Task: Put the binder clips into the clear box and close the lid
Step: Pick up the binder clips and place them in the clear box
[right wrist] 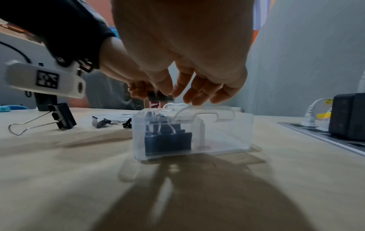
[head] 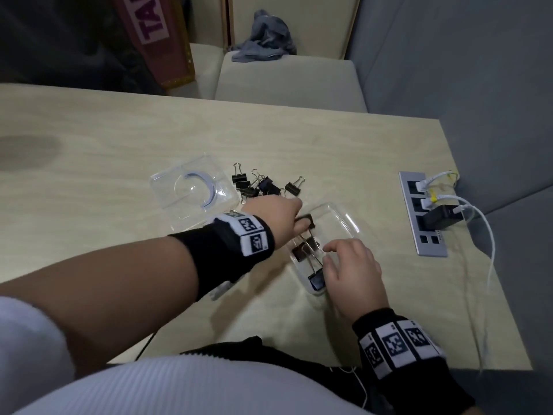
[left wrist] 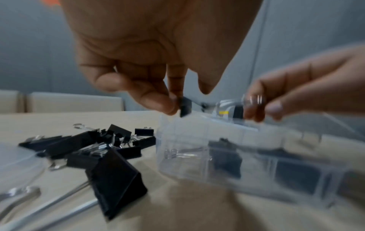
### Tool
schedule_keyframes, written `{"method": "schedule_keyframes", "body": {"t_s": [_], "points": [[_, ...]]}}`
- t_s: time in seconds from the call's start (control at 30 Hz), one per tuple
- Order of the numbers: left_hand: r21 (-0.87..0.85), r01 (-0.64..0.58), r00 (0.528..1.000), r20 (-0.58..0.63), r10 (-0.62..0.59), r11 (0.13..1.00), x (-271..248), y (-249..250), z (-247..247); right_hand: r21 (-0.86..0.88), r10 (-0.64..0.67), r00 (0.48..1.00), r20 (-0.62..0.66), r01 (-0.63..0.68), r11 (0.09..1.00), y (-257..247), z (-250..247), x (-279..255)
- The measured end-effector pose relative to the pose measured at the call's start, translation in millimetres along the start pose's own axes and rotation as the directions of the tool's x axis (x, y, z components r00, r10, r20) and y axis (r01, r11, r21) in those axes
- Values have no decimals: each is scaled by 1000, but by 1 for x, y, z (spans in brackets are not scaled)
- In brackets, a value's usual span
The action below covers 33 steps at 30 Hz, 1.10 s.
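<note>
The clear box (head: 344, 218) stands open on the table, with several black binder clips (head: 305, 250) inside it. Over its far-left part my left hand (head: 300, 218) pinches one black binder clip (head: 309, 221) between thumb and fingers; the left wrist view shows that clip (left wrist: 185, 107) just above the box wall (left wrist: 197, 140). My right hand (head: 329, 253) hovers over the box's near end, fingers loosely curved and holding nothing. More loose clips (head: 263, 184) lie in a pile behind the box. Left of that pile rests the clear lid (head: 191, 190).
A power strip (head: 422, 214) is set into the table at the right, with a black charger (head: 443, 217) and white cables trailing to the table's right edge. One loose clip (right wrist: 61, 115) lies apart at the left. A chair with grey cloth (head: 263, 37) stands beyond the table.
</note>
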State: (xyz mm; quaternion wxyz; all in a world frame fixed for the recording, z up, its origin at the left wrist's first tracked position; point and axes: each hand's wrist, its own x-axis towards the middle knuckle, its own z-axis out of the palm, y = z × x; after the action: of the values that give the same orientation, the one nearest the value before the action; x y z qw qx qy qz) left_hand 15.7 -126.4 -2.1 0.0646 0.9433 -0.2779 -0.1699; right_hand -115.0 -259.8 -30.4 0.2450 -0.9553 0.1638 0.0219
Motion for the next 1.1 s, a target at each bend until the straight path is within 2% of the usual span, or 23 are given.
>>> {"method": "schedule_keyframes", "body": {"t_s": [0.1, 0.23, 0.3, 0.37, 0.43, 0.5, 0.6, 0.67, 0.77, 0.83, 0.93, 1.03, 1.1], "points": [[94, -24, 999, 35, 21, 995, 7, 0, 10, -3, -41, 999, 3, 41, 999, -7, -2, 3], [-71, 76, 997, -8, -77, 995, 0, -27, 6, -30, -117, 992, 43, 118, 993, -20, -7, 23], [-74, 149, 989, 0, -150, 986, -9, -51, 0, -58, -157, 982, 103, 164, 985, -32, -9, 41], [32, 197, 978, 68, -199, 980, -21, -77, -1, -112, -206, 968, 145, 223, 968, -45, -9, 64], [171, 197, 956, 185, -228, 965, -37, -98, 5, -168, -247, 949, 195, 281, 945, -58, -4, 86], [220, 164, 943, 250, -218, 962, -51, -109, 13, -215, -279, 928, 246, 332, 918, -72, 4, 105], [240, 93, 963, 224, -149, 966, -59, -114, 21, -283, -345, 897, 277, 419, 863, -95, 14, 119], [230, 86, 969, 206, -135, 969, -59, -114, 21, -306, -389, 857, 339, 491, 816, -111, 21, 120], [189, 105, 967, 210, -144, 976, -60, -118, 18, -393, -353, 780, 517, 583, 711, -123, 38, 109], [180, 85, 968, 220, -124, 980, -59, -121, 17, -442, -325, 768, 552, 600, 667, -123, 48, 100], [226, 4, 973, 224, -56, 974, -56, -123, 15, -432, -339, 785, 519, 582, 689, -118, 52, 95], [242, -49, 974, 226, -7, 969, -50, -120, 13, -347, -350, 801, 485, 544, 764, -113, 42, 94], [221, -43, 973, 230, -10, 974, -45, -116, 10, -255, -369, 822, 433, 504, 825, -108, 27, 92]]}}
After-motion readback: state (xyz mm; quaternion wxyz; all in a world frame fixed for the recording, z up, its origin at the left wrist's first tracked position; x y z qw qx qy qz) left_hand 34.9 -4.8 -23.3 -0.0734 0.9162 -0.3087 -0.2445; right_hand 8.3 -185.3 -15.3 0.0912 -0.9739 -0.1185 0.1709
